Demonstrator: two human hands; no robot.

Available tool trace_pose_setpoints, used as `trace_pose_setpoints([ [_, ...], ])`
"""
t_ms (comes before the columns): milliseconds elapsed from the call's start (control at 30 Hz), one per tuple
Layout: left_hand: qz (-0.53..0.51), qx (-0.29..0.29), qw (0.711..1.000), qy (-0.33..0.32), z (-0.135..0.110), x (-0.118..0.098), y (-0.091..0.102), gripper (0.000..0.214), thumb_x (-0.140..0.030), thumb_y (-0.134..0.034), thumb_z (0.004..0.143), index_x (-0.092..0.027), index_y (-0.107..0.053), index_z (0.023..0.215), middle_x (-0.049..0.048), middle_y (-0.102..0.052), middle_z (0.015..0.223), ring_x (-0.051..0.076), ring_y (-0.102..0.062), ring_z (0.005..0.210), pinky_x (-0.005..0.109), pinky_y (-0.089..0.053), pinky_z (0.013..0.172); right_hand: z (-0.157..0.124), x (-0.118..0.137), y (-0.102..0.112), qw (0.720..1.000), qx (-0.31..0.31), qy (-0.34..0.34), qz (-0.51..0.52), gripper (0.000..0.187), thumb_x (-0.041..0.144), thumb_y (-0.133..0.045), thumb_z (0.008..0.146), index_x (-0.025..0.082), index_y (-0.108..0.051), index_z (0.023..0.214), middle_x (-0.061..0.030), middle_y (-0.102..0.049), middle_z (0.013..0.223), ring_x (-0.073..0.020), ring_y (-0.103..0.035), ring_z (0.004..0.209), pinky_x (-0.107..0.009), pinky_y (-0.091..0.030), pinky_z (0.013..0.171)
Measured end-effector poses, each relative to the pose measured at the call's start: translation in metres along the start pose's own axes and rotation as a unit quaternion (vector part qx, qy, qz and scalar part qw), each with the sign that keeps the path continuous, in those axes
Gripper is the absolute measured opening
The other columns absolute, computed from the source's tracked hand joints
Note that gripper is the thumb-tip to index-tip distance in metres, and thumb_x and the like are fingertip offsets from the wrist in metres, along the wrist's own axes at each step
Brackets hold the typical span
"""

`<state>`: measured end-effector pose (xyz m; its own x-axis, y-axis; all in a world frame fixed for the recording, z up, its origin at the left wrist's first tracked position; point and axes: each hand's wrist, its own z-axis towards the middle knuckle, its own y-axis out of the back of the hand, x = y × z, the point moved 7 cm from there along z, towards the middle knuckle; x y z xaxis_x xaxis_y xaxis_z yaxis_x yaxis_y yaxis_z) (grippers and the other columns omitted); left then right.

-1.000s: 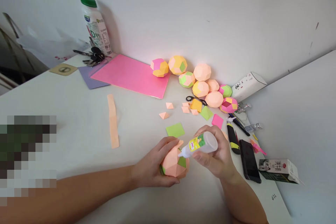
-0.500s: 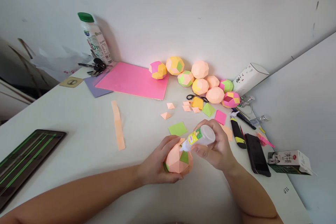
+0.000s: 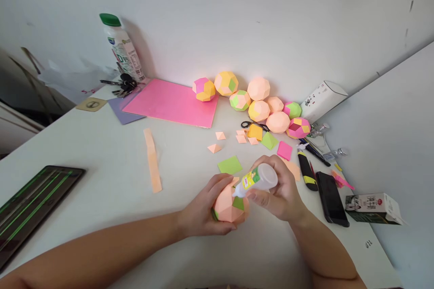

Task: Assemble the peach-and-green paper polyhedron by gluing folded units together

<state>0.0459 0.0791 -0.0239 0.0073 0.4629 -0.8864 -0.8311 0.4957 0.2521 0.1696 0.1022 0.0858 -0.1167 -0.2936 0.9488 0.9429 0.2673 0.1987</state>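
Observation:
My left hand is wrapped round a peach paper ball with green facets, resting on the white table. A small glue bottle with a yellow-green label is gripped in my right hand. Its white nozzle touches the top of the ball. Loose paper pieces lie just beyond: a green square, a pink square and small peach triangles.
Several finished paper balls sit against the wall by a pink sheet. Scissors, a highlighter, a black phone and a carton lie right. A tablet, peach strip, bottle and keys are left.
The view shifted, bringing the tablet into sight at left. Both hands keep their hold, and the nozzle stays at the top of the ball.

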Motion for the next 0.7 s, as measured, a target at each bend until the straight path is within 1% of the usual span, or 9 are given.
trace_pose_setpoints([
  [67,0.000,0.000,1.000,0.001,-0.0002,0.0003,-0.0001,0.082,-0.050,-0.068,0.075,-0.026,-0.027,0.143,0.0142,-0.036,0.134,0.033,-0.038,0.125,0.053,-0.039,0.102,0.0006,-0.0008,0.0030,1.000,-0.019,0.008,-0.001,0.031,0.031,-0.076,0.072,0.023,-0.046,0.080,0.0030,-0.052,0.072,-0.0114,-0.045,0.059,-0.025,-0.038,0.053],
  [133,0.002,0.002,1.000,0.001,-0.0005,0.0007,-0.0006,0.083,-0.050,-0.068,0.074,-0.027,-0.026,0.143,0.0141,-0.036,0.135,0.033,-0.038,0.125,0.053,-0.039,0.102,0.0010,-0.0016,0.0041,1.000,-0.024,0.010,-0.001,0.032,0.032,-0.075,0.072,0.023,-0.046,0.080,0.0026,-0.052,0.073,-0.0118,-0.046,0.059,-0.025,-0.038,0.053],
  [367,0.007,0.003,1.000,0.003,-0.0005,0.0010,-0.0005,0.083,-0.049,-0.069,0.074,-0.026,-0.028,0.142,0.0147,-0.037,0.134,0.034,-0.038,0.125,0.055,-0.038,0.102,-0.0009,-0.0002,-0.0012,1.000,0.013,-0.014,-0.017,0.031,0.032,-0.075,0.072,0.022,-0.046,0.077,0.0031,-0.049,0.069,-0.0109,-0.042,0.057,-0.025,-0.035,0.051],
  [567,0.002,0.002,1.000,0.009,0.0000,0.0007,-0.0006,0.081,-0.044,-0.070,0.074,-0.026,-0.029,0.141,0.0146,-0.037,0.133,0.035,-0.039,0.125,0.056,-0.039,0.101,-0.0005,0.0002,0.0012,1.000,-0.013,-0.004,-0.001,0.031,0.032,-0.075,0.072,0.022,-0.046,0.080,0.0032,-0.050,0.069,-0.0115,-0.045,0.059,-0.025,-0.037,0.052],
  [700,0.002,0.004,1.000,0.008,-0.0008,0.0020,-0.0014,0.083,-0.043,-0.071,0.073,-0.027,-0.028,0.142,0.0140,-0.036,0.135,0.034,-0.038,0.125,0.055,-0.038,0.103,-0.0011,-0.0006,-0.0011,1.000,0.004,-0.021,0.004,0.032,0.031,-0.076,0.071,0.022,-0.046,0.077,0.0036,-0.049,0.069,-0.0111,-0.043,0.058,-0.024,-0.035,0.051],
])
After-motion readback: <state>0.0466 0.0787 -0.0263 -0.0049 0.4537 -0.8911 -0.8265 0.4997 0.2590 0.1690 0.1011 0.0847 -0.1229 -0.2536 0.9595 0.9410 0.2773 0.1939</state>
